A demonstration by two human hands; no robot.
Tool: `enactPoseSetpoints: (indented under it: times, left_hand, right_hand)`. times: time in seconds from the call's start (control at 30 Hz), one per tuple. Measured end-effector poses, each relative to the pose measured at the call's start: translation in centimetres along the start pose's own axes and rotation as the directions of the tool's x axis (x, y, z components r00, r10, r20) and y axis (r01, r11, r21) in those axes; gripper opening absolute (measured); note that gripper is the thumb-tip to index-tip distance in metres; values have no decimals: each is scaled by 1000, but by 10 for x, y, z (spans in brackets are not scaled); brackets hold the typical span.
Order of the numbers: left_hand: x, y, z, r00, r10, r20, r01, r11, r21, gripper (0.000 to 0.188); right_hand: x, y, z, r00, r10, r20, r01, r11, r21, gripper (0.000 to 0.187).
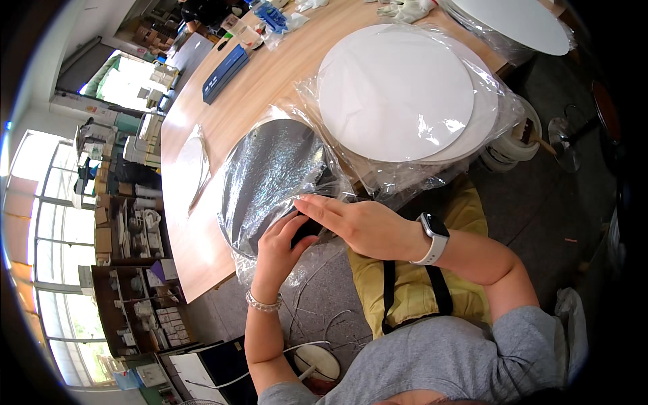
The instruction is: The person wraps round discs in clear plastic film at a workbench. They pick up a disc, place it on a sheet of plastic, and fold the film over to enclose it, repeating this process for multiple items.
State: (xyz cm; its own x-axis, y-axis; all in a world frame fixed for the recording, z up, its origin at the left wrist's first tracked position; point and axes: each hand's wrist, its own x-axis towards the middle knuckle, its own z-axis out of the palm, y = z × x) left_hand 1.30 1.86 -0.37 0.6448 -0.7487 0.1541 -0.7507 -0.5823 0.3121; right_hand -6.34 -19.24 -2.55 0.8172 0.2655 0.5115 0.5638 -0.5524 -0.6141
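Observation:
A round dark disc with a shiny, rippled surface lies at the near edge of the table, wrapped in clear plastic film. My left hand, with a beaded bracelet on its wrist, bends its fingers onto the film at the disc's near edge. From the right comes my right hand, wearing a watch, its fingers held together and pinching the film close to the left fingertips. Loose film hangs below the edge. Beside the disc, to the right, large white round boards lie stacked in clear plastic.
A wooden table carries a dark blue long box, a thin round piece in clear wrap, a water bottle and white gloves. More white boards stand far right. A white bucket is beside the table.

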Motion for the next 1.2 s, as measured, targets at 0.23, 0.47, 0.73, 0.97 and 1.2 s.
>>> enactPoseSetpoints:
  times: [0.23, 0.47, 0.73, 0.97, 1.2]
  left_hand:
    - [-3, 4, 4, 999, 12, -44, -9, 996, 83, 29]
    - [2, 5, 2, 995, 97, -6, -96, 988, 120, 37]
    - [1, -2, -1, 1000, 10, 19, -9, 1000, -4, 43]
    - [2, 4, -2, 996, 85, 4, -85, 993, 81, 30]
    - [4, 5, -4, 993, 111, 36, -115, 987, 109, 34]
  right_hand:
    - [0, 2, 1, 1000, -9, -9, 9, 1000, -15, 67]
    - [1, 2, 1, 998, -35, -60, 35, 999, -14, 66]
    - [0, 2, 2, 1000, -6, -26, 7, 1000, 19, 67]
    - [0, 3, 3, 999, -26, -46, 26, 1000, -18, 67]
    - [2, 4, 3, 998, -29, -48, 29, 1000, 6, 67]
